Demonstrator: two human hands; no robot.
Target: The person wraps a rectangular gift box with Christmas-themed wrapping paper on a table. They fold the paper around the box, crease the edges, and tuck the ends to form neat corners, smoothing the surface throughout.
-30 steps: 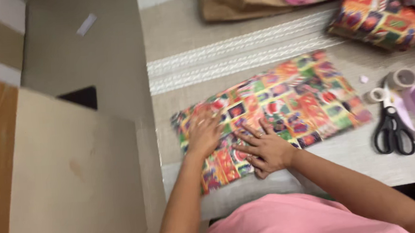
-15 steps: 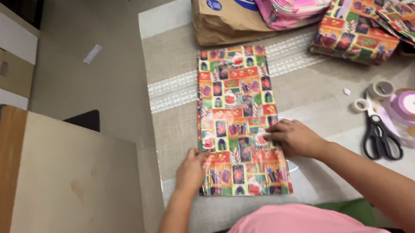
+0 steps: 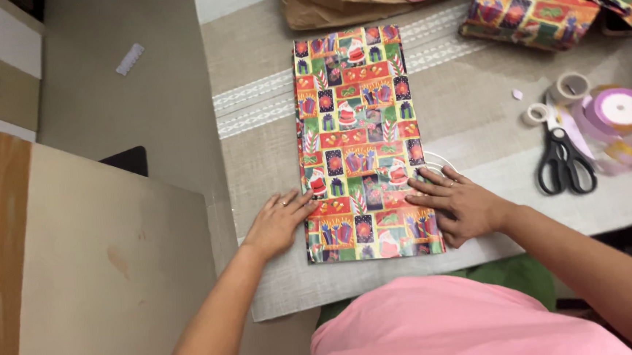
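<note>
Left hand (image 3: 278, 222) fingers spread flat, tips touching gift-wrap sheet (image 3: 356, 124) left edge, right hand (image 3: 458, 207) fingers splayed, pressing its right edge, scissors (image 3: 565, 162) well right on counter (image 3: 473, 109)

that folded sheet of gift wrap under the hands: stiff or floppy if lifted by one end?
Probably floppy: the gift wrap lies thin and flat on the table runner, so it likely sags. Its glossy print suggests it slides easily; the left hand and right hand press its edges.
</note>
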